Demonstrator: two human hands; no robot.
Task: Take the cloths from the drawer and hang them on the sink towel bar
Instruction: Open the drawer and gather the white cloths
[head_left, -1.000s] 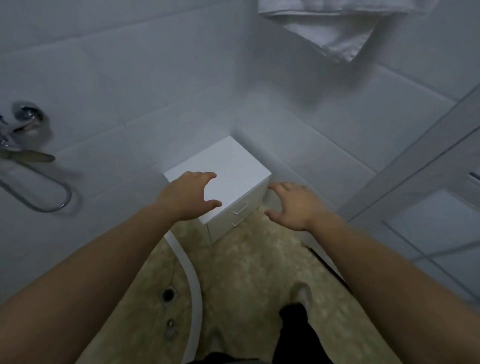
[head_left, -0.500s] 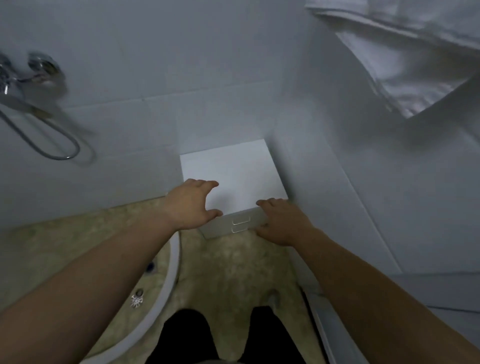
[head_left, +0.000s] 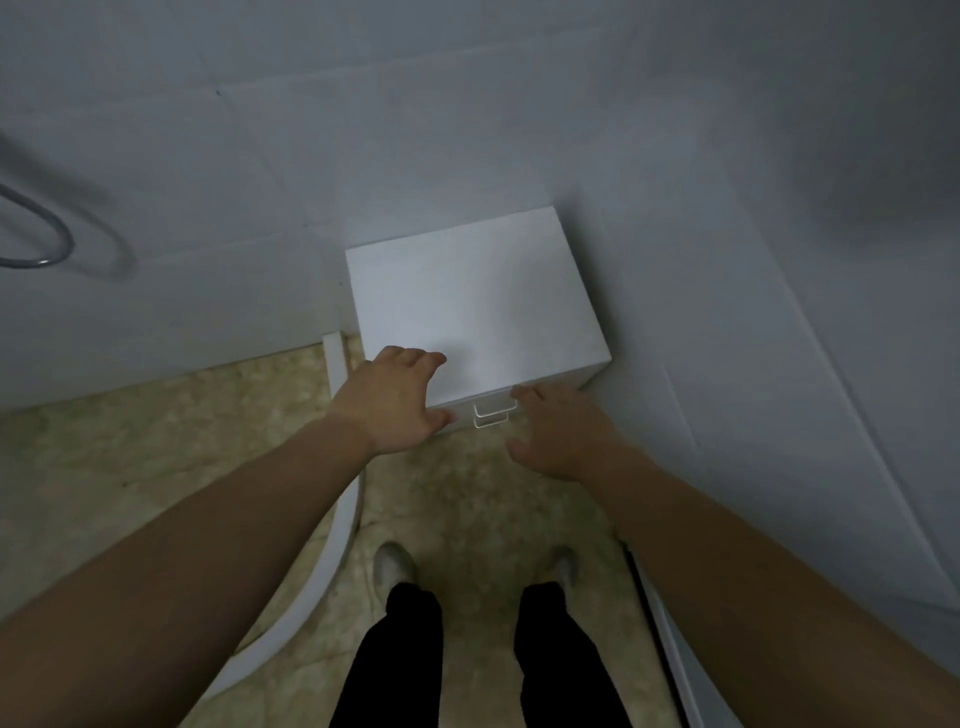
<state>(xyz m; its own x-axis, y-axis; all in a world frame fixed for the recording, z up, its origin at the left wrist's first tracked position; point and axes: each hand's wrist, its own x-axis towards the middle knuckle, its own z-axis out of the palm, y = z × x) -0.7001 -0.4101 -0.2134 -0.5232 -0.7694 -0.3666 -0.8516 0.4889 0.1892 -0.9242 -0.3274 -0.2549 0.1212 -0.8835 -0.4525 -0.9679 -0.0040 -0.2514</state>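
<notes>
A small white drawer cabinet (head_left: 478, 296) stands on the floor in the corner of white tiled walls. Two drawer handles (head_left: 491, 410) show on its front edge, one above the other, and the drawers look closed. My left hand (head_left: 395, 402) rests spread over the cabinet's front left corner, thumb down on the front face. My right hand (head_left: 558, 431) hovers with relaxed fingers just right of the handles, fingertips close to the top handle; contact is unclear. No cloths and no towel bar are in view.
A curved white shower tray rim (head_left: 343, 519) runs along the beige floor left of my feet (head_left: 395, 566). A metal shower hose (head_left: 36, 234) loops on the left wall. A white wall or door panel (head_left: 779, 415) rises close on the right.
The view has tilted down and come closer to the cabinet. The hanging white towel has left the frame. Both hands have moved down to the cabinet's front edge, near the handles.
</notes>
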